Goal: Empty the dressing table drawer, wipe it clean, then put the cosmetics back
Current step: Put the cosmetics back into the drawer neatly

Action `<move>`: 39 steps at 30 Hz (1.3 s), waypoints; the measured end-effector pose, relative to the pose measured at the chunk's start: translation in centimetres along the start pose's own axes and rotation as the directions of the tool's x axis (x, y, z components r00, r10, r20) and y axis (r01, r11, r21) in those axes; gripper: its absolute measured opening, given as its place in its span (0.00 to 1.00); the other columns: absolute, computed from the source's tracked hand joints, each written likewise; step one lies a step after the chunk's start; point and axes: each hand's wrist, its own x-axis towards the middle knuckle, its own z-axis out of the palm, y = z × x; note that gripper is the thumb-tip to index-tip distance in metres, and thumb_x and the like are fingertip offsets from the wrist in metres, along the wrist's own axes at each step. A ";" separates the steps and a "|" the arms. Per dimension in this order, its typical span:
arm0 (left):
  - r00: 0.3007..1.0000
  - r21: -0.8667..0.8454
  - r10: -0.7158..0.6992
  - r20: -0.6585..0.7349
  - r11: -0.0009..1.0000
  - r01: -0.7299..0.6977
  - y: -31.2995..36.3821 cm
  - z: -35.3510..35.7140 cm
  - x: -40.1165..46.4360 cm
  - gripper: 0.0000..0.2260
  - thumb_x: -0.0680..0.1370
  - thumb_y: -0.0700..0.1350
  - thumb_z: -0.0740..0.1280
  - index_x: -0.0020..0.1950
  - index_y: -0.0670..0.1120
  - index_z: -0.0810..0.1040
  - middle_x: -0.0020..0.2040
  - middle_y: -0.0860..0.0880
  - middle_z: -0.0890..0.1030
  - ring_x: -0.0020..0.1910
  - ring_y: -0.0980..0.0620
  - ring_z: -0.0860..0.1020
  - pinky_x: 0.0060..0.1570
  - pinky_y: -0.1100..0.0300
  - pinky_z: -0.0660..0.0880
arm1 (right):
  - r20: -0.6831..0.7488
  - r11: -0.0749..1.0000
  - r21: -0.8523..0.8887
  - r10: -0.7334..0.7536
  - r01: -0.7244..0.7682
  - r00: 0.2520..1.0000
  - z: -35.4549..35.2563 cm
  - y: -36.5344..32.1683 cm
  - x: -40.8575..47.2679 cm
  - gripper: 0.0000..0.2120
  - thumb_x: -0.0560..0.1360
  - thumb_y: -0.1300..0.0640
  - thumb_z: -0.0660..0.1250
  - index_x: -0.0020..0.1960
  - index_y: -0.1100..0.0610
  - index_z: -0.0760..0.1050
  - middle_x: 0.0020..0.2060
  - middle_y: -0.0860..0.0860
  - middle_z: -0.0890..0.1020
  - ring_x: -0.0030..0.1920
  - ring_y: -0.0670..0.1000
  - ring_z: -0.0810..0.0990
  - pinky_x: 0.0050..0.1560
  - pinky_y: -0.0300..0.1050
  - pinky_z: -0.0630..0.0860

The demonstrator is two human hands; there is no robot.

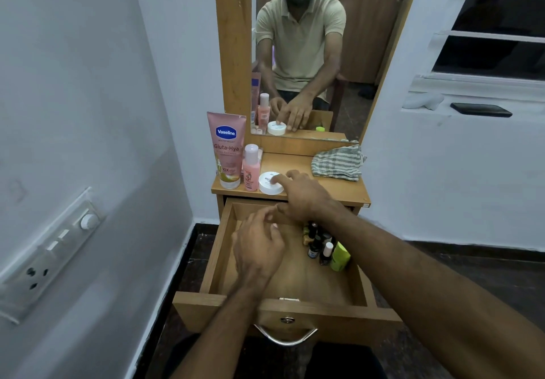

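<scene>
Open wooden drawer (224, 249), nail-polish bottles (320, 243) inside.

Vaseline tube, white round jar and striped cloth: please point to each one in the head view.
Vaseline tube (226, 148): head view, on the middle of its pink body.
White round jar (269, 185): head view, on its lid.
Striped cloth (337, 163): head view, on the middle of its folds.
</scene>
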 end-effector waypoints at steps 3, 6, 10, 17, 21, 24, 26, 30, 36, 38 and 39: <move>1.000 -0.012 -0.014 0.007 1.000 0.014 -0.5 -0.7 0.3 0.16 0.78 0.45 0.68 0.66 0.54 0.77 0.61 0.57 0.80 0.60 0.55 0.77 0.64 0.57 0.64 | -0.114 0.997 0.071 0.015 -0.007 0.993 0.7 0.6 -0.2 0.24 0.74 0.42 0.72 0.65 0.47 0.70 0.64 0.52 0.76 0.61 0.54 0.73 0.57 0.51 0.73; 0.997 0.010 -0.025 0.077 1.000 0.024 -0.7 -1.4 0.5 0.19 0.79 0.46 0.69 0.70 0.53 0.75 0.64 0.55 0.79 0.63 0.54 0.77 0.68 0.46 0.71 | -0.161 0.998 0.070 0.012 -0.001 0.987 0.9 1.2 -1.0 0.18 0.72 0.42 0.73 0.57 0.47 0.72 0.56 0.49 0.79 0.55 0.51 0.72 0.49 0.47 0.69; 0.973 0.008 0.054 0.224 0.998 -0.057 -1.0 -2.1 1.1 0.25 0.76 0.46 0.72 0.72 0.54 0.71 0.63 0.56 0.79 0.62 0.53 0.77 0.63 0.46 0.75 | -0.120 0.994 0.012 -0.108 0.110 0.987 1.3 1.7 -3.2 0.19 0.70 0.40 0.73 0.53 0.45 0.69 0.54 0.47 0.78 0.51 0.49 0.69 0.49 0.46 0.65; 0.845 0.129 -0.044 0.532 0.991 -0.030 -1.5 -1.7 1.9 0.19 0.77 0.42 0.72 0.68 0.52 0.78 0.59 0.52 0.84 0.57 0.52 0.81 0.59 0.53 0.79 | 0.033 0.962 -0.168 -0.214 0.216 0.976 3.5 1.3 -5.5 0.20 0.71 0.38 0.71 0.57 0.47 0.72 0.57 0.47 0.80 0.57 0.52 0.71 0.54 0.49 0.63; 0.755 0.251 -0.123 0.644 0.966 -0.056 -1.4 -0.9 1.8 0.14 0.78 0.44 0.71 0.64 0.47 0.80 0.57 0.48 0.83 0.53 0.49 0.81 0.55 0.55 0.79 | 0.112 0.916 -0.333 -0.200 0.226 0.973 6.0 0.8 -5.7 0.21 0.72 0.38 0.69 0.58 0.49 0.73 0.55 0.49 0.82 0.59 0.53 0.70 0.57 0.52 0.63; 0.736 0.294 -0.150 0.660 0.953 -0.069 -1.3 -0.3 1.7 0.13 0.78 0.43 0.70 0.63 0.46 0.80 0.54 0.48 0.83 0.49 0.50 0.79 0.49 0.58 0.76 | 0.136 0.885 -0.405 -0.192 0.232 0.972 7.1 0.5 -5.7 0.21 0.72 0.39 0.69 0.58 0.50 0.74 0.53 0.50 0.82 0.59 0.54 0.70 0.57 0.54 0.62; 0.732 0.309 -0.162 0.662 0.948 -0.069 -1.4 0.2 1.5 0.13 0.79 0.43 0.69 0.63 0.47 0.80 0.53 0.49 0.82 0.48 0.50 0.79 0.48 0.58 0.75 | 0.146 0.861 -0.453 -0.184 0.231 0.972 7.7 0.5 -5.8 0.20 0.73 0.40 0.69 0.59 0.51 0.75 0.53 0.51 0.82 0.60 0.54 0.69 0.58 0.54 0.62; 0.722 0.341 -0.188 0.666 0.937 -0.070 -1.5 0.7 1.3 0.16 0.78 0.41 0.69 0.66 0.47 0.78 0.55 0.49 0.82 0.50 0.50 0.78 0.53 0.56 0.76 | 0.156 0.849 -0.472 -0.184 0.237 0.971 8.0 0.5 -6.0 0.16 0.74 0.44 0.70 0.58 0.51 0.78 0.52 0.50 0.82 0.59 0.54 0.70 0.57 0.54 0.61; 0.722 0.356 -0.191 0.665 0.931 -0.081 -1.9 0.6 1.3 0.18 0.78 0.40 0.68 0.68 0.46 0.77 0.60 0.46 0.82 0.56 0.47 0.79 0.60 0.52 0.77 | 0.195 0.851 -0.463 -0.177 0.249 0.965 7.3 0.5 -5.7 0.13 0.74 0.47 0.69 0.55 0.52 0.81 0.52 0.49 0.82 0.58 0.53 0.70 0.57 0.53 0.62; 0.714 0.345 -0.168 0.680 0.933 -0.108 -1.9 0.2 1.6 0.18 0.78 0.39 0.67 0.68 0.46 0.77 0.61 0.46 0.82 0.58 0.46 0.79 0.62 0.50 0.76 | 0.183 0.894 -0.393 -0.154 0.215 0.971 5.9 0.2 -5.1 0.12 0.75 0.46 0.69 0.54 0.51 0.81 0.52 0.48 0.83 0.59 0.53 0.71 0.57 0.52 0.61; 0.710 0.341 -0.160 0.686 0.933 -0.119 -2.0 0.0 1.8 0.17 0.78 0.40 0.67 0.68 0.47 0.77 0.61 0.46 0.81 0.58 0.45 0.79 0.62 0.49 0.76 | 0.149 0.930 -0.321 -0.135 0.177 0.980 4.9 0.0 -4.6 0.12 0.75 0.45 0.68 0.53 0.51 0.82 0.51 0.49 0.83 0.59 0.53 0.71 0.57 0.52 0.62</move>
